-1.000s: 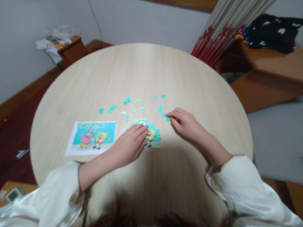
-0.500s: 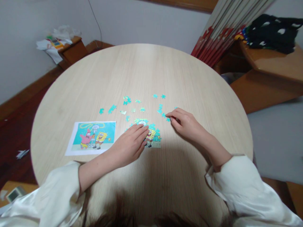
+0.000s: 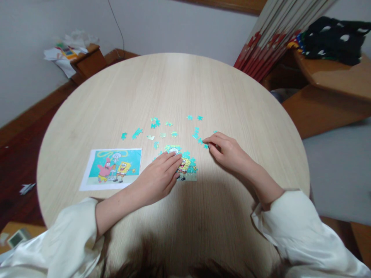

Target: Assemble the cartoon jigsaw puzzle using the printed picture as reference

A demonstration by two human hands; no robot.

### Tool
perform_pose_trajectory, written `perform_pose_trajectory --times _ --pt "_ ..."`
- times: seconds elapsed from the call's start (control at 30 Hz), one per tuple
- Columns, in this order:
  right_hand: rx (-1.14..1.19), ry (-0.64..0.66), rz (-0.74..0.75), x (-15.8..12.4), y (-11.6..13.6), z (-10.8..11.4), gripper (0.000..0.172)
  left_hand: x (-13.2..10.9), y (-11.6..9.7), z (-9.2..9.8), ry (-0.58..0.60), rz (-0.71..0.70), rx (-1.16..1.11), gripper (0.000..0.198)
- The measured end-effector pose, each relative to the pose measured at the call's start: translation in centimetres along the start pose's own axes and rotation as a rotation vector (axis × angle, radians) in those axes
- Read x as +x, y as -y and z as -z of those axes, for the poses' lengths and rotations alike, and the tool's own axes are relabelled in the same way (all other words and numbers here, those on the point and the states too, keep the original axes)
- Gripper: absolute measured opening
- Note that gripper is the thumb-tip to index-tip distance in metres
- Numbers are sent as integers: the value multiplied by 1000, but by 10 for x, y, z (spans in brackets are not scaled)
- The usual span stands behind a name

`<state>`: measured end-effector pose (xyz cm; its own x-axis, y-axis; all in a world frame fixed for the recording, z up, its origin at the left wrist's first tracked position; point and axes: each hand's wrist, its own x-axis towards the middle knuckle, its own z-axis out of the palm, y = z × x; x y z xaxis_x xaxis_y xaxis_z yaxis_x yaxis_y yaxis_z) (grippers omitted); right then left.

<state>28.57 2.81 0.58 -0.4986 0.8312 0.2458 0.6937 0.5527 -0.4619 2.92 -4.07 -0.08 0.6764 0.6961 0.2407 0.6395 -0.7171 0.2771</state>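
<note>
It was a room in a home: a round wooden table (image 3: 174, 85) with a cartoon jigsaw (image 3: 188, 166), dark clothes (image 3: 333, 38) heaped on a wooden bench (image 3: 336, 79), papers (image 3: 64, 58) cluttering a low side table (image 3: 90, 63), and dark floorboards (image 3: 14, 162).

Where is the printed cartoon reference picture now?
Head view: the reference picture lies flat on the table, on the person's left, just left of the left hand and the partly built puzzle.

Beyond your round table (image 3: 174, 77) you have papers (image 3: 66, 50) heaped on a wooden stand (image 3: 89, 61) at left; red-edged boards (image 3: 269, 42) lean at right; black cloth (image 3: 333, 38) lies on a wooden bench (image 3: 333, 81).
</note>
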Motion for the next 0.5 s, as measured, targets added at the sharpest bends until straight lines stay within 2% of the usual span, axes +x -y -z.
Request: perform_pose_trajectory --times 0.5 --pt "-7 -7 8 0 -2 -1 24 2 -3 2 -19 7 -21 34"
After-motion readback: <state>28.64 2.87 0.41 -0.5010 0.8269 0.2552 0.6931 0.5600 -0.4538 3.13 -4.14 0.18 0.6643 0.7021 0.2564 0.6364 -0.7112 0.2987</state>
